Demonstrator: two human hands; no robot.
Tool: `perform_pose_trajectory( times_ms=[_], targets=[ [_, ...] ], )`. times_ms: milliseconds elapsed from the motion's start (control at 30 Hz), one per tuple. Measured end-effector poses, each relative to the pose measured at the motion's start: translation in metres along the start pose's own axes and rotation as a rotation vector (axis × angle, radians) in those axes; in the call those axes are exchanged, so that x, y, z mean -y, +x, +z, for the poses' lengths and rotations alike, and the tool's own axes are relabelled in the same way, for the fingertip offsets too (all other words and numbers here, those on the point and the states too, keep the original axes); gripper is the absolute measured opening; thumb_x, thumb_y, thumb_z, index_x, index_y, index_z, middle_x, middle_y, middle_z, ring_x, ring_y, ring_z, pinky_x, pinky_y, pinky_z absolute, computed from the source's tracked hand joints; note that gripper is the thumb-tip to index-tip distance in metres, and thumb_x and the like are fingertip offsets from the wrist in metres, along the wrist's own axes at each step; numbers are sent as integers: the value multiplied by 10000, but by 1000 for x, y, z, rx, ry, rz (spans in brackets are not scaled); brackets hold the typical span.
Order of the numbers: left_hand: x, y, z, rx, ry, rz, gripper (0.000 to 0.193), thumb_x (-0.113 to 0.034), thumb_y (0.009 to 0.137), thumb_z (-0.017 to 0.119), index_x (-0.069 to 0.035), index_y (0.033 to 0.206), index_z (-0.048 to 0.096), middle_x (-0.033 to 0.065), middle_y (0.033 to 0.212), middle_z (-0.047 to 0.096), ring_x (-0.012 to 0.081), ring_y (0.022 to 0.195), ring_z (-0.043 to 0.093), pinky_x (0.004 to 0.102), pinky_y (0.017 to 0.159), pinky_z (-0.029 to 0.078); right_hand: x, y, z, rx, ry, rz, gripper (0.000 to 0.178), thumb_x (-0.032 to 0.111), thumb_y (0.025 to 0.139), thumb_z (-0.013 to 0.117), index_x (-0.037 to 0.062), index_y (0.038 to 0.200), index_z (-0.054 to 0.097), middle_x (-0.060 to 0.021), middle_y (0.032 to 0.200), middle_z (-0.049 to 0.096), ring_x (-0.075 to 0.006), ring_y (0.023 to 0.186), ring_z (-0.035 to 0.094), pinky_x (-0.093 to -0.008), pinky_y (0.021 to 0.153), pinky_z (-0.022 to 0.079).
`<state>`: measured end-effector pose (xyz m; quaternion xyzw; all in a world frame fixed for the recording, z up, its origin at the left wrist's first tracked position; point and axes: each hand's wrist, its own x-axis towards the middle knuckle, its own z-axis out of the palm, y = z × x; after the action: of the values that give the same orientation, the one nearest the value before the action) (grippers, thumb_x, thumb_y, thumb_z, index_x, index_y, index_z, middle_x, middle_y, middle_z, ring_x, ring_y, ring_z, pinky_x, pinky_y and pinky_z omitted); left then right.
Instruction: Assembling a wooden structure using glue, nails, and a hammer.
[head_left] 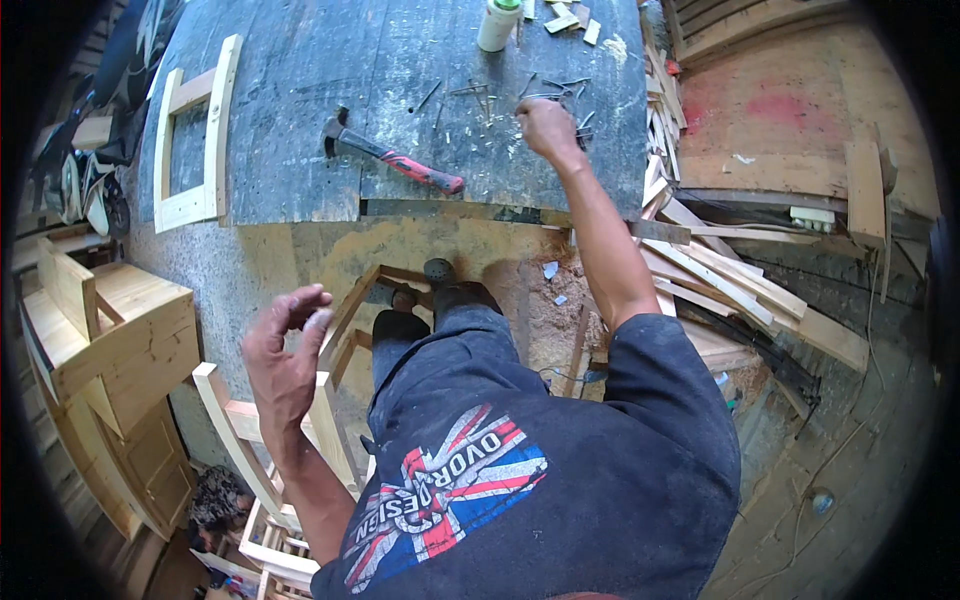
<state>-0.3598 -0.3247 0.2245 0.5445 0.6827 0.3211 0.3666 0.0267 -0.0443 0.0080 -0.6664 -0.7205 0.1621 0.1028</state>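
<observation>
My right hand (548, 130) reaches over the dark worktable (290, 110), its fingers closed and pointing down among loose nails (568, 88). What the fingers hold, if anything, is hidden. More nails (480, 98) are scattered to the left of this hand. A claw hammer (390, 155) with a red and black grip lies nearby, its head toward the left. Raised off the table at the lower left, my left hand (288, 355) has bent fingers with a gap to the thumb, and nothing shows in it.
A small wooden frame (215, 130) lies on the table's left side. A pale bottle (497, 25) and wood offcuts (565, 20) are at the far edge. Wood strips (735, 285) pile up at right. Wooden furniture (130, 340) and another frame (240, 430) stand at left.
</observation>
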Motion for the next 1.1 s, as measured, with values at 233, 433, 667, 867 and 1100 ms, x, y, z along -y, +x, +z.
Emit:
perform_pose_trajectory(
  times_ms=[233, 433, 667, 867, 1100],
  targets=[
    [17, -7, -1, 2, -110, -238, 230, -22, 987, 692, 26, 1212, 708, 110, 1078, 765, 171, 974, 722, 311, 891, 581, 0, -58, 38, -275, 57, -88, 150, 173, 954, 688, 102, 1068, 755, -157, 1034, 721, -350, 978, 703, -458, 854, 584],
    [32, -19, -13, -39, -159, -286, 240, -25, 1010, 663, 43, 1239, 690, 122, 1080, 759, 169, 981, 708, 311, 899, 578, -39, -71, 31, -592, 111, 197, 304, 79, 956, 639, 135, 1243, 718, -184, 1196, 700, -295, 1158, 639, -476, 965, 540],
    [37, -20, -7, -7, -120, -313, 244, -34, 1011, 662, 45, 1240, 689, 126, 1081, 755, 169, 966, 704, 310, 907, 570, -65, -103, 39, -300, -235, -159, 624, -37, 942, 459, 173, 1518, 575, -49, 1557, 574, -295, 1441, 490, -504, 1219, 309],
    [35, -17, -6, 5, -103, -302, 248, -35, 1010, 660, 43, 1243, 690, 117, 1074, 758, 172, 967, 705, 314, 910, 571, -79, -109, 34, -285, -220, -232, 655, -20, 905, 489, 184, 1522, 566, -36, 1612, 512, -281, 1457, 480, -496, 1227, 313],
    [40, -21, -7, 24, -84, -304, 273, -64, 1019, 687, 47, 1268, 670, 119, 1096, 738, 163, 931, 678, 302, 879, 562, -119, -87, 14, -419, -77, -42, 590, -59, 887, 432, 18, 1451, 590, -203, 1513, 576, -351, 1437, 499, -479, 1229, 351]
  ],
)
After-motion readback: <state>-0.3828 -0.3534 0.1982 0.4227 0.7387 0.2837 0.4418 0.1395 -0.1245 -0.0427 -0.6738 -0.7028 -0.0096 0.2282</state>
